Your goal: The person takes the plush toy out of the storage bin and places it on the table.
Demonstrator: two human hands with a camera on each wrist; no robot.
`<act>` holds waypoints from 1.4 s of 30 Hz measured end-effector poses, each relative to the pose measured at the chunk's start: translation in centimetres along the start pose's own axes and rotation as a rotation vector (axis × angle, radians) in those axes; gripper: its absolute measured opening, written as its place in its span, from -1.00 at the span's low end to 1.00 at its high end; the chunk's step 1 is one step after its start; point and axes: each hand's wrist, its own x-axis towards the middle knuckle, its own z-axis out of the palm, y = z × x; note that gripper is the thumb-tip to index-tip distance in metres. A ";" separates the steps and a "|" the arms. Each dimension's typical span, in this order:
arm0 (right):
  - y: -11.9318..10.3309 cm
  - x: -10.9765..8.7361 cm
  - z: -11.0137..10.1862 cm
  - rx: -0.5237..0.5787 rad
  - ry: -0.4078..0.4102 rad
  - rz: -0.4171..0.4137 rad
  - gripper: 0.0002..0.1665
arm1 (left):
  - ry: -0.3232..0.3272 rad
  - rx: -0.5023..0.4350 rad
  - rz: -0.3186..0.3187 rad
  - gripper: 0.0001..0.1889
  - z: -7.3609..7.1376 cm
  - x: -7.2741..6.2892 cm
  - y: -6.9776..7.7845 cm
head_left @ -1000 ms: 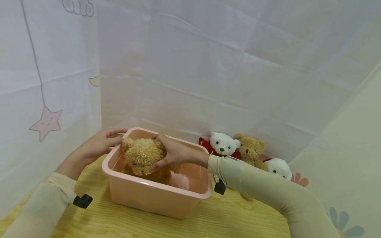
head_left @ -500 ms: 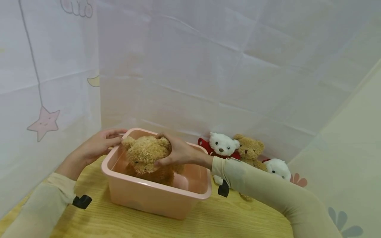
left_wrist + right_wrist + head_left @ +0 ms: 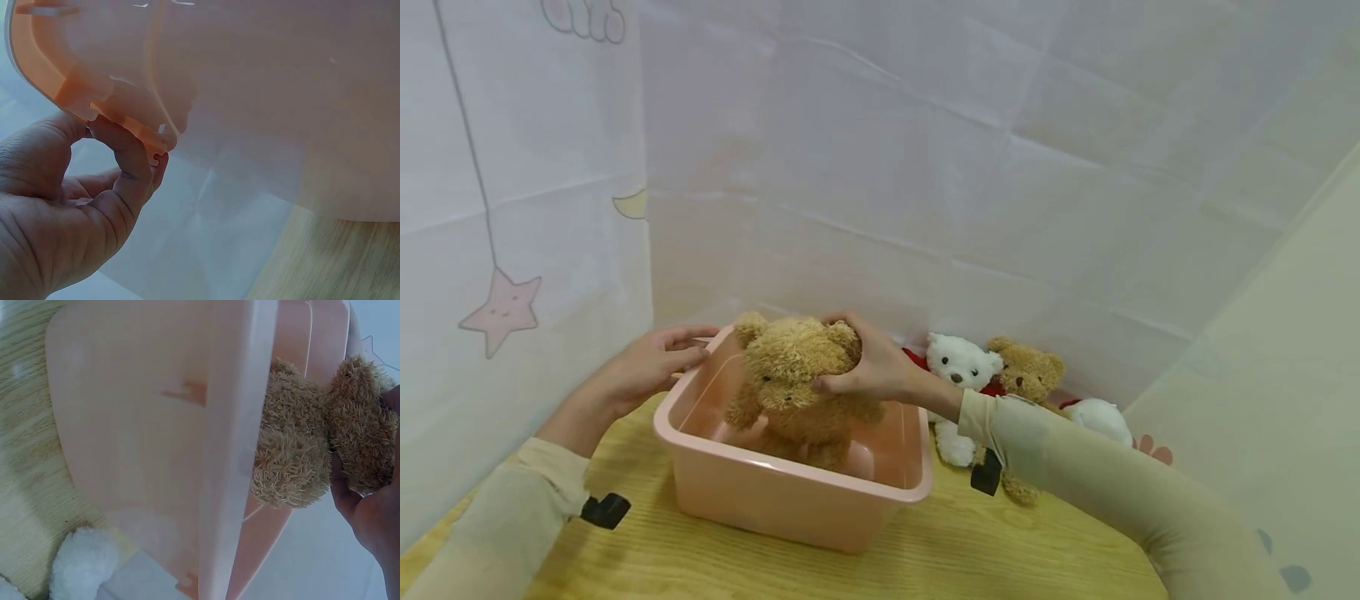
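Observation:
A brown teddy bear (image 3: 797,358) stands half out of a pink plastic tub (image 3: 767,492), its lower body still inside the walls. My right hand (image 3: 880,362) grips the bear's head from the right side, thumb by its face. In the right wrist view the bear's fur (image 3: 294,444) shows beyond the tub's rim, with the right hand (image 3: 372,512) around the head. At the tub's left end, my left hand (image 3: 655,367) pinches the rim. The left wrist view shows the thumb and fingers of that hand (image 3: 81,194) curled at the rim's underside (image 3: 125,122).
Against the back wall sit a white bear (image 3: 962,367) in red, a brown bear (image 3: 1030,375) and another white plush (image 3: 1101,421), partly behind my right sleeve. The tub stands on a wooden table (image 3: 955,550). Printed cloth walls enclose the left, back and right.
My right hand has raised the bear and shifted it to the right, so more of its body shows above the rim. The left hand has stayed at the tub's rim.

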 end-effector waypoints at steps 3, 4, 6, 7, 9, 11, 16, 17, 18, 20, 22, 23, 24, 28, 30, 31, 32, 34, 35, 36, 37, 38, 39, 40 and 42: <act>0.1 -0.3 -0.7 0.030 0.011 -0.005 -0.07 | -0.006 -0.005 0.005 -0.37 0.1 0.2 -0.1; 0.2 -0.4 -0.9 0.028 0.019 -0.004 -0.07 | -0.009 -0.006 0.008 -0.37 0.2 0.3 -0.1; 0.3 -0.6 -1.5 0.027 0.037 0.002 -0.09 | -0.013 -0.007 0.011 -0.36 0.2 0.4 -0.2; 0.4 -0.7 -1.8 0.022 0.051 0.006 -0.09 | -0.015 -0.007 0.011 -0.36 0.3 0.5 -0.2; 0.3 -0.8 -2.5 0.007 0.081 0.011 -0.09 | -0.017 -0.005 0.013 -0.35 0.4 0.6 -0.2; 0.2 -0.8 -3.3 0.014 0.106 0.013 -0.10 | -0.017 0.000 0.015 -0.35 0.4 0.7 -0.3; -0.2 -1.1 -5.2 0.107 0.150 0.026 -0.15 | -0.007 0.029 0.013 -0.35 0.3 1.0 -0.5; -0.2 -1.1 -5.7 0.134 0.157 0.029 -0.15 | -0.005 0.035 0.011 -0.35 0.3 1.0 -0.6; -0.3 -1.1 -6.1 0.159 0.167 0.030 -0.16 | -0.005 0.040 0.011 -0.35 0.3 1.1 -0.6; -0.3 -1.2 -6.9 0.205 0.191 0.039 -0.16 | -0.009 0.046 0.017 -0.34 0.3 1.1 -0.7; -0.2 -1.2 -7.8 0.247 0.229 0.059 -0.15 | -0.010 0.053 0.025 -0.34 0.2 1.2 -0.9; -0.1 -1.2 -8.3 0.246 0.260 0.070 -0.14 | -0.012 0.051 0.029 -0.35 0.1 1.2 -0.9; -0.1 -1.2 -8.8 0.264 0.284 0.084 -0.14 | -0.015 0.052 0.035 -0.35 0.0 1.1 -1.0; 0.1 -1.6 -10.8 0.283 0.388 0.131 -0.10 | -0.014 0.045 0.032 -0.38 -0.6 0.9 -1.0; 0.3 -1.9 -11.8 0.331 0.422 0.119 -0.12 | -0.014 0.047 0.030 -0.38 -1.0 0.7 -1.0; 0.5 -2.0 -12.3 0.356 0.444 0.115 -0.10 | -0.015 0.047 0.028 -0.38 -1.1 0.6 -1.0; 0.8 -2.1 -12.7 0.421 0.454 0.097 -0.13 | -0.016 0.051 0.029 -0.37 -1.3 0.5 -0.9; 1.2 -2.4 -13.6 0.473 0.486 0.093 -0.12 | -0.018 0.057 0.029 -0.36 -1.5 0.4 -0.8; 1.6 -2.7 -14.0 0.493 0.499 0.098 -0.07 | -0.016 0.062 0.027 -0.36 -1.6 0.3 -0.7; 1.9 -3.0 -14.3 0.508 0.515 0.099 -0.03 | -0.015 0.065 0.027 -0.36 -1.7 0.3 -0.6; 2.4 -3.2 -14.7 0.531 0.523 0.086 -0.04 | -0.011 0.068 0.025 -0.36 -1.8 0.3 -0.5; 2.9 -3.5 -15.1 0.538 0.527 0.073 -0.07 | -0.008 0.070 0.022 -0.36 -2.0 0.2 -0.4; 3.4 -3.9 -15.4 0.552 0.534 0.058 -0.09 | -0.006 0.072 0.020 -0.36 -2.1 0.2 -0.4; 3.4 -3.9 -15.4 0.544 0.529 0.042 -0.11 | 0.007 0.056 0.031 -0.36 -2.1 -0.3 -1.5; 3.3 -3.8 -15.4 0.539 0.519 0.008 -0.18 | 0.030 0.025 0.052 -0.36 -2.3 -1.2 -3.8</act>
